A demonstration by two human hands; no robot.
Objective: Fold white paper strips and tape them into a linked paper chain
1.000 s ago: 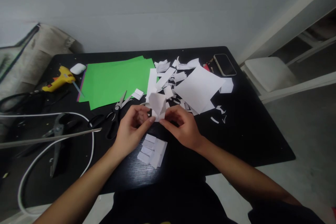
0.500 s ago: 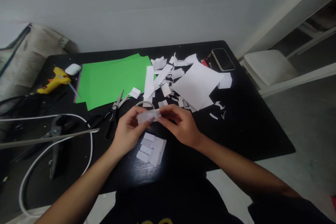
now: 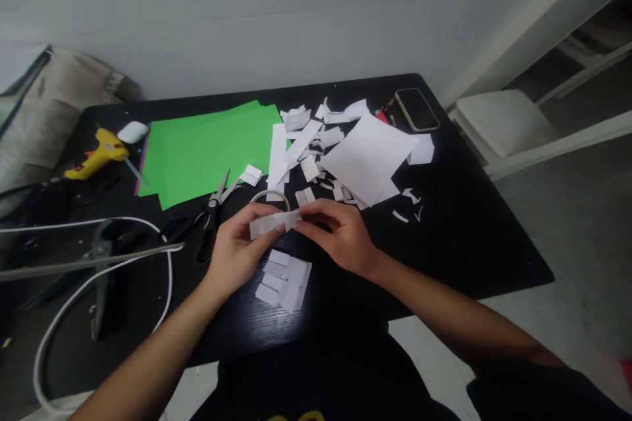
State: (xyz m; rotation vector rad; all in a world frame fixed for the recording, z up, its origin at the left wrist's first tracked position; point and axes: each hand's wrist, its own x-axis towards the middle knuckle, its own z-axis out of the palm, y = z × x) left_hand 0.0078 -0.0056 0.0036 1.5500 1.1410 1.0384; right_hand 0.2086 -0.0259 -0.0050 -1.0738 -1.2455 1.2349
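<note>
Between my two hands, above the black table, is a small white paper strip (image 3: 264, 226). My left hand (image 3: 239, 243) grips its left part, thumb on the near face and fingers behind. The thumb and fingers of my right hand (image 3: 338, 233) pinch the strip's right end. Just below the hands lies a stack of small folded white paper pieces (image 3: 286, 281). Behind the strip a pale ring, perhaps a tape roll (image 3: 270, 195), shows in part. Scissors (image 3: 213, 207) with black handles lie spread apart left of my left hand.
Green sheets (image 3: 207, 151) lie at the back, beside white paper scraps (image 3: 309, 138) and larger white sheets (image 3: 368, 154). A yellow glue gun (image 3: 101, 152), a white cable (image 3: 170, 283) and pliers (image 3: 103, 276) are at left. A phone (image 3: 417, 110) rests at the back right.
The paper strip has tilted and shifted slightly left in my hands, with more of its left end showing. Both hands keep their hold. The whole view has moved a little.
</note>
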